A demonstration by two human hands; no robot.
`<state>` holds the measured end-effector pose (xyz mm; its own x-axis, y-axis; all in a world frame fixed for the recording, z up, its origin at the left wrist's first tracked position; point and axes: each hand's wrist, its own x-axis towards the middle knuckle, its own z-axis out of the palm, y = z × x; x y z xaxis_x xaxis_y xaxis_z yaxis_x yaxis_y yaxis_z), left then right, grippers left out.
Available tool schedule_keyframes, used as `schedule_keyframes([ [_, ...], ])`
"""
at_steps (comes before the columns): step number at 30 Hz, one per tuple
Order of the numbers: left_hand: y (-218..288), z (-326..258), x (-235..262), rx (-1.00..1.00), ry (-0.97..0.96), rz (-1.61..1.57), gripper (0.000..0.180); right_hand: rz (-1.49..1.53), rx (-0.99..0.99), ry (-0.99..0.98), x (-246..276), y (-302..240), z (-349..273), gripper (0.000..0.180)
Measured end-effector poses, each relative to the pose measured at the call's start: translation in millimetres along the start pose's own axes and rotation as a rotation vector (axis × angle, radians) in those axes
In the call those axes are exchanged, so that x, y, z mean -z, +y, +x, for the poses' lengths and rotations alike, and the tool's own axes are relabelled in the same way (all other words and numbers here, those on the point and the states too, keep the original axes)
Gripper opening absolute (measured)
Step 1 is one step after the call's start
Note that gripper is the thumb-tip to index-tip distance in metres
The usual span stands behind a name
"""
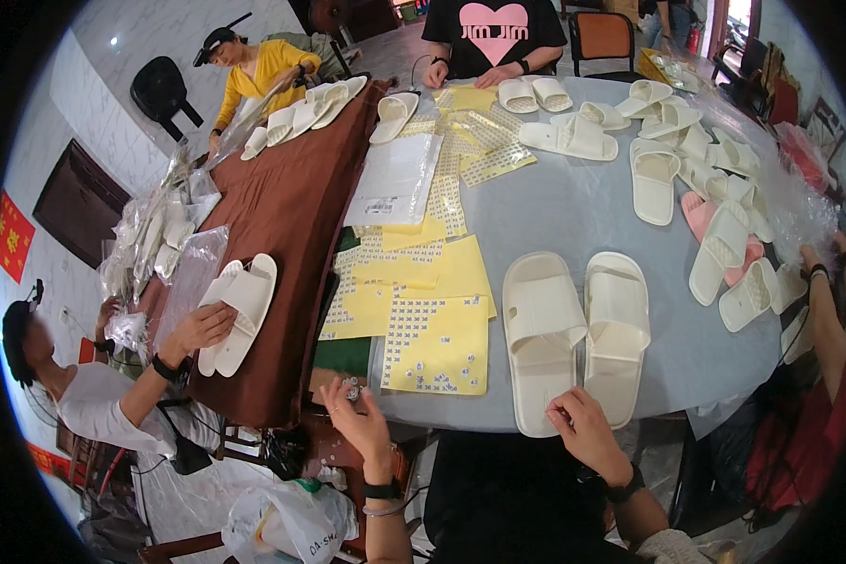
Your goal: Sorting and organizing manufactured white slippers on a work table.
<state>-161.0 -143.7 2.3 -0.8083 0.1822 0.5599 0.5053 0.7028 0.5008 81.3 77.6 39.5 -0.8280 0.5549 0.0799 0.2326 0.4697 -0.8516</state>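
Note:
A pair of off-white slippers stands in front of me on the grey tabletop, toes pointing away: the left slipper [543, 305] and the right slipper [618, 305]. My right hand [589, 430] has its fingers pinched together over the heel end of the left slipper; whatever is between the fingertips is too small to make out. At the table's near edge, my left hand [362, 421] is turned up with fingers apart, and small clear round stickers seem to cling to its fingertips. Just beyond it lies a yellow sticker sheet [432, 352] with several loose round stickers near its lower edge.
More yellow sheets [479, 141] and a white plastic-wrapped pack [395, 179] lie farther off. Several pale slippers [653, 179] and a pink slipper [697, 214] crowd the right side. On a brown-covered table [301, 188], a co-worker's hand [207, 327] touches slippers. Other people sit around.

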Motion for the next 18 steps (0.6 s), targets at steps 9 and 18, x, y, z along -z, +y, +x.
schedule_keyframes([
  [9, 29, 1, -21, -0.066, -0.094, -0.154, 0.009, -0.088, 0.032, 0.024, -5, 0, 0, 0.008],
  [18, 57, 2, -41, -0.262, -0.179, -0.032, 0.027, -0.058, -0.003, -0.007, -7, 6, -3, 0.013],
])
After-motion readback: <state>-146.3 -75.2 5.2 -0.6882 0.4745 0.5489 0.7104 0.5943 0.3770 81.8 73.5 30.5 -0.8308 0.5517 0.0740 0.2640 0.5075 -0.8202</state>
